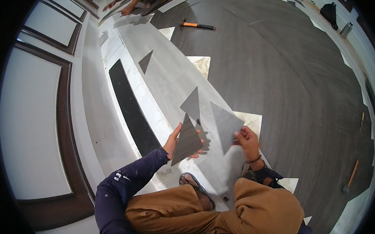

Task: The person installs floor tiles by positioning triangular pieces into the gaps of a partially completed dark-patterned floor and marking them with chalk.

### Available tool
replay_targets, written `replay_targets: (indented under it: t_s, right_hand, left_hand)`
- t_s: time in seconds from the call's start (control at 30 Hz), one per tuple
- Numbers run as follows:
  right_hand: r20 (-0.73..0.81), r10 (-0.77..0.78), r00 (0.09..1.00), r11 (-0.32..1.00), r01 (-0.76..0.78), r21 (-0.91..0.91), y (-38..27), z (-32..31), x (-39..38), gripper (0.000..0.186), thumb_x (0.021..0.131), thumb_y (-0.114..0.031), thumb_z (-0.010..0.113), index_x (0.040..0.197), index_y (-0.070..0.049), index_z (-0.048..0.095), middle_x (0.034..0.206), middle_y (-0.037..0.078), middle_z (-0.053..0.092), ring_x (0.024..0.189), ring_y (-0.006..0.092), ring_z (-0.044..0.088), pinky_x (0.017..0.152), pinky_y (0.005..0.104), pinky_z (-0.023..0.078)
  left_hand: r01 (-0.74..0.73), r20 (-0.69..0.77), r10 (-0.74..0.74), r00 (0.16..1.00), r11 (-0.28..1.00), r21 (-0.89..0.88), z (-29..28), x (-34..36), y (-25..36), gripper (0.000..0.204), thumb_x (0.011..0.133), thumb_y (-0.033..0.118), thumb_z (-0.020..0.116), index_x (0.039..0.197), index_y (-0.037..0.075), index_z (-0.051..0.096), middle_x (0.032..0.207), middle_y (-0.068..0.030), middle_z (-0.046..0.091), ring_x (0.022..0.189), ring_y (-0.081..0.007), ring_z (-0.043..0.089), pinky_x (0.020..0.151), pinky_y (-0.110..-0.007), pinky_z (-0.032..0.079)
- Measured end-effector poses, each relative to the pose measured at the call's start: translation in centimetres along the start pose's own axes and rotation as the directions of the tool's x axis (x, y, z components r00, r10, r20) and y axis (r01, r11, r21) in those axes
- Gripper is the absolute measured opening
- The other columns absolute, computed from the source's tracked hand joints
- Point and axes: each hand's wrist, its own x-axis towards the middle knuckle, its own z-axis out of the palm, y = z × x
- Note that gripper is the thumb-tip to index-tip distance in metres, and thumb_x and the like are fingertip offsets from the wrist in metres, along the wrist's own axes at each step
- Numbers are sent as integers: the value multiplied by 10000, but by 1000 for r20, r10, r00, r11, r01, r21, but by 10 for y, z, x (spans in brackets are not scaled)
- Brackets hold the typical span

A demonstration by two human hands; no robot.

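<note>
My left hand (173, 143) grips a dark grey-brown triangular flooring piece (187, 142), tilted upward, with fingertips showing past its right edge. A paler grey triangular piece (225, 125) is pinched at its right corner between the thumb and fingers of my right hand (247, 142). Both pieces are over a long light grey floor strip (164, 75). Just beyond my left hand lies another grey triangular piece (192, 104), its lower part hidden by the held one. Farther off, a small dark triangle (146, 62) lies on the same strip.
Dark wood-look flooring (271, 78) spreads to the right, with marbled white tile corners (249, 121) along its zigzag edge. An orange-and-black hammer (197, 25) lies far ahead, another hammer (350, 177) at right. A co-worker's hands (127, 8) reach down at the far left. Panelled doors (34, 124) line the left.
</note>
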Motion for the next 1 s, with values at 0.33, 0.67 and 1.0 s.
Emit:
replay_targets:
  t_s: [0.33,0.67,1.0]
  right_hand:
    - [342,327,881,875,-419,244,4,80,-40,558,964,-65,707,1411,-46,373,1000,107,670,831,208,705,736,403,645]
    - [382,23,924,568,303,-766,-3,55,-41,677,811,-655,739,1233,-130,667,729,119,721,715,339,727,666,443,555]
    - [582,91,808,993,-26,-119,30,47,-29,760,805,-393,857,1400,-104,483,1256,155,625,1102,287,670,807,459,563]
  left_hand:
    - [-186,-240,173,955,982,-32,50,9,-22,905,952,820,385,1479,97,516,1375,-147,624,1181,-278,660,990,-419,544]
    - [-164,-166,183,969,979,118,31,29,-46,644,1006,352,634,1527,62,392,1311,-191,623,1183,-309,635,886,-418,577]
    - [26,-373,102,922,946,323,2,51,-45,358,952,354,554,1122,59,666,1098,-113,687,1036,-291,650,869,-436,552]
